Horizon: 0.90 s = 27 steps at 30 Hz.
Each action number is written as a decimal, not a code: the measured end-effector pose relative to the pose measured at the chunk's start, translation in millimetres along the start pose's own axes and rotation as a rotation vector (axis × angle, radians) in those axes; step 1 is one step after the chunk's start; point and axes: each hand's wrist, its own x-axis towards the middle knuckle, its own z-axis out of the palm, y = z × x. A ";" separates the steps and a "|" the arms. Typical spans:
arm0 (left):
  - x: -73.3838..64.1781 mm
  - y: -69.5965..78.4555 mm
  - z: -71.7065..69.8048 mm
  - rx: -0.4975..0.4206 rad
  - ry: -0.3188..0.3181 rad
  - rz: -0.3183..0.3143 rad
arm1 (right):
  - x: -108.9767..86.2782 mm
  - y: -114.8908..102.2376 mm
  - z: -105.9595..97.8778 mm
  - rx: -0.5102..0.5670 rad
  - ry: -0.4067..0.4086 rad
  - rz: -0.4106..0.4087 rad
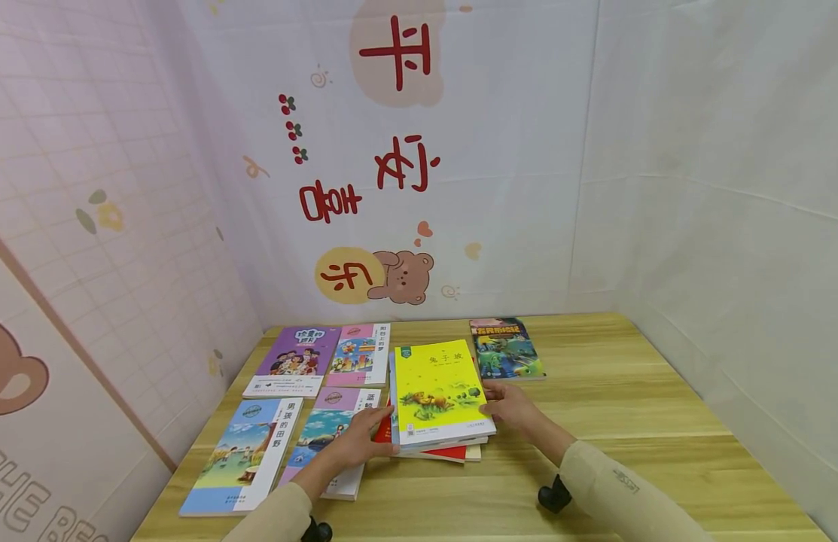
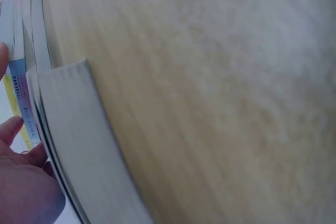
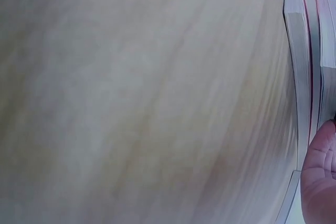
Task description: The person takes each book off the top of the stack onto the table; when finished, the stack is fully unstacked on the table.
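Note:
A yellow-covered book (image 1: 442, 376) lies on top of a small stack, turned slightly from the books below. My left hand (image 1: 360, 439) holds the stack's left side, fingers and thumb at the edges of the yellow book and a blue-spined book (image 2: 22, 90) under it. On the opposite side my right hand (image 1: 515, 408) grips the yellow book's right edge, its thumb at the cover's lower right. A red book (image 1: 446, 453) sticks out beneath at the front. The right wrist view has that hand (image 3: 320, 177) beside the page edges; most of its fingers are hidden.
On the left lie a purple book (image 1: 303, 350), a pink-and-blue book (image 1: 354, 357), a blue book with a field scene (image 1: 239, 455) and another (image 1: 320, 440) partly under my left forearm. A dark comic-style book (image 1: 507, 350) lies behind the stack. Cloth walls enclose the wooden table (image 1: 635, 429).

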 end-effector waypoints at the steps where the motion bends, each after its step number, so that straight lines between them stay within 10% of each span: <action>1: 0.1 -0.4 0.0 0.003 0.000 0.004 | -0.1 0.1 -0.8 -0.001 -0.007 -0.001; 14: -0.8 0.4 0.3 0.014 0.004 -0.003 | 2.7 2.8 -2.2 0.078 -0.093 0.046; 27: -1.3 1.3 0.6 0.018 0.006 0.000 | 3.5 2.8 1.6 0.034 -0.005 0.060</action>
